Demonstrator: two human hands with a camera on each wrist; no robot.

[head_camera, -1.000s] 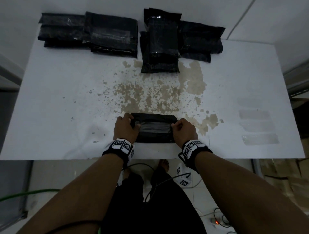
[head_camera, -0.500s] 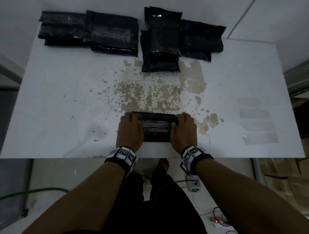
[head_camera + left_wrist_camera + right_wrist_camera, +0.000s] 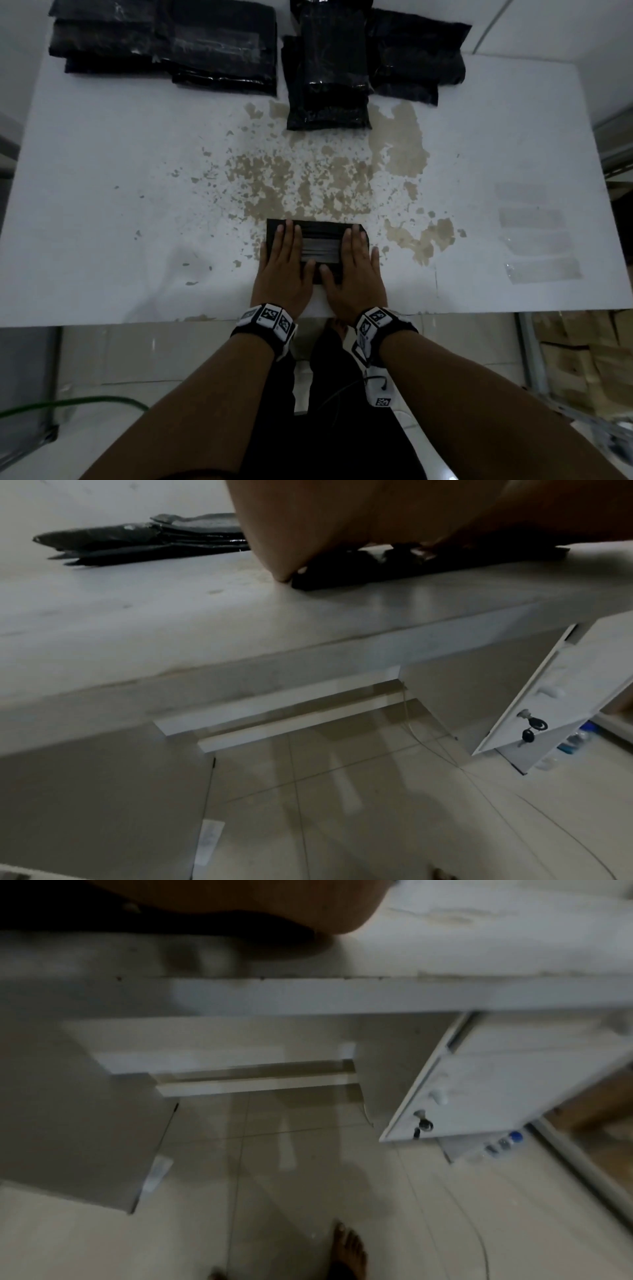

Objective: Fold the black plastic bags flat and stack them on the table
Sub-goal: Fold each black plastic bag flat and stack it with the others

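A folded black plastic bag (image 3: 320, 245) lies near the front edge of the white table (image 3: 102, 205). My left hand (image 3: 286, 263) lies flat on its left part, fingers straight and pointing away from me. My right hand (image 3: 352, 265) lies flat on its right part in the same way. Both palms press the bag down. In the left wrist view the left hand (image 3: 308, 528) covers the bag (image 3: 394, 569) at the table edge. The right wrist view shows only the heel of the right hand (image 3: 240, 904) over the dark bag.
Stacks of folded black bags lie along the far edge: one at the far left (image 3: 164, 44), one at the centre (image 3: 329, 68), one to its right (image 3: 418, 54). Clear tape strips (image 3: 541, 270) stick at the right. Brown worn patches (image 3: 308, 181) mark the middle. A cabinet door with keys (image 3: 534, 723) hangs open below.
Both hands went from gripping the bag's side edges with curled fingers to lying flat on top of it with straight fingers. The bag now lies flatter.
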